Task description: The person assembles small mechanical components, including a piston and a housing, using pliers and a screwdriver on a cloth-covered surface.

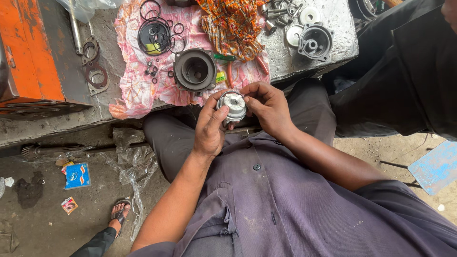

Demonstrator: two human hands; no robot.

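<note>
Cradling a small round silver metal part (pixel 233 105) over the lap, just in front of the edge of the grey concrete surface (pixel 328 12), with both hands closed around its rim; left hand (pixel 210 128) gripping from below and the side, its fingers (pixel 213 105) curled against the edge, right hand (pixel 268 107) pinching the opposite edge with thumb and fingertips pressed together on it. Judging the step as fitting or checking something on the face of the part, so likely best keeping it level, turning it slowly and pressing evenly around the ring rather than at one spot, keeping grit off the machined face. Showing a bright, smooth disc with a stepped centre and small holes. Lying behind it on a pink patterned cloth (pixel 135 90): a dark, square-flanged cast housing (pixel 195 70) with a deep round bore, a pile of thin black rubber rings (pixel 154 33), and flat gasket plates (pixel 95 69) to the side. Resting further right, a second grey housing (pixel 314 43), dull and greasy, beside loose bolts (pixel 276 14) and an orange printed rag (pixel 233 24)
</note>
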